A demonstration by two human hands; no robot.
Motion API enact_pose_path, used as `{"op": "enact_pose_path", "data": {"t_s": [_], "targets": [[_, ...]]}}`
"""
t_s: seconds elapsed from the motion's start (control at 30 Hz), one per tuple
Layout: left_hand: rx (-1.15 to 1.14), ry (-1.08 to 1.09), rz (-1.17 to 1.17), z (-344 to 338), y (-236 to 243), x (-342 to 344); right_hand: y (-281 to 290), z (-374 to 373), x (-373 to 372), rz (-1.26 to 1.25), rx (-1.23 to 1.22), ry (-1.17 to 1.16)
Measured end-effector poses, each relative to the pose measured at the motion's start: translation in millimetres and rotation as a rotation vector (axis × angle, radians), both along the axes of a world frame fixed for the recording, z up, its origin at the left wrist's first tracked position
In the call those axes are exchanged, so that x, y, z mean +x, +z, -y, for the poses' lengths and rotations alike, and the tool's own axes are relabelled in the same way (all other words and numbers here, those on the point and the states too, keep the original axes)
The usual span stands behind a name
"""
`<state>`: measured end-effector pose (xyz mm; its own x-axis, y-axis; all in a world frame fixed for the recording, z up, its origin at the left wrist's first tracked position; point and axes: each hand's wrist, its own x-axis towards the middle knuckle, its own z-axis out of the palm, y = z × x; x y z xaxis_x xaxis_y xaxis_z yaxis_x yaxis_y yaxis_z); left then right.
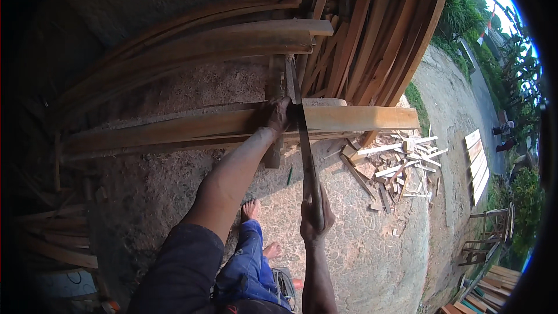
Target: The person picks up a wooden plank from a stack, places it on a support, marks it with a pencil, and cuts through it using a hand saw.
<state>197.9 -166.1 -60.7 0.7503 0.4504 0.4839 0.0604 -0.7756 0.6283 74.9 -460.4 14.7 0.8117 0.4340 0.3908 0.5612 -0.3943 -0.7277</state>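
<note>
A long wooden plank (366, 117) lies crosswise in front of me, raised above the ground on a wooden support (272, 159). My left hand (279, 114) grips the plank just left of the saw; its fingertips are in shadow. In my right hand (317, 216) is the handle of a handsaw (304, 136), held nearer to my body. The blade points away from me and crosses the plank close beside my left hand. How deep the blade sits in the wood I cannot tell.
More long boards (232, 38) lie beyond the plank, and tall timber (372, 35) leans at the far side. Scattered offcuts (401, 166) cover the ground to the right. A green pencil-like stick (289, 175) lies near my bare foot (250, 210). White panels (476, 166) stand farther right.
</note>
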Motion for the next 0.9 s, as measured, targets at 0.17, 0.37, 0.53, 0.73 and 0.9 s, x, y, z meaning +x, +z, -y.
{"op": "enact_pose_path", "data": {"t_s": [0.17, 0.37, 0.53, 0.73, 0.9], "targets": [[0.014, 0.016, 0.033, -43, -45, 2, 39, 59, -67, -0.225, -0.157, 0.031], [0.026, 0.060, -0.182, -2, 0, 0, -10, -11, 13, 0.066, 0.041, 0.031], [-0.024, 0.018, 0.114, -40, -45, 6, -5, 50, -46, 0.107, -0.052, 0.078], [0.064, 0.047, -0.044, -20, -35, 9, -17, 2, -4, -0.059, 0.062, 0.014], [0.106, 0.100, 0.053, -34, -45, 4, -12, 22, -24, -0.086, 0.043, 0.055]]}}
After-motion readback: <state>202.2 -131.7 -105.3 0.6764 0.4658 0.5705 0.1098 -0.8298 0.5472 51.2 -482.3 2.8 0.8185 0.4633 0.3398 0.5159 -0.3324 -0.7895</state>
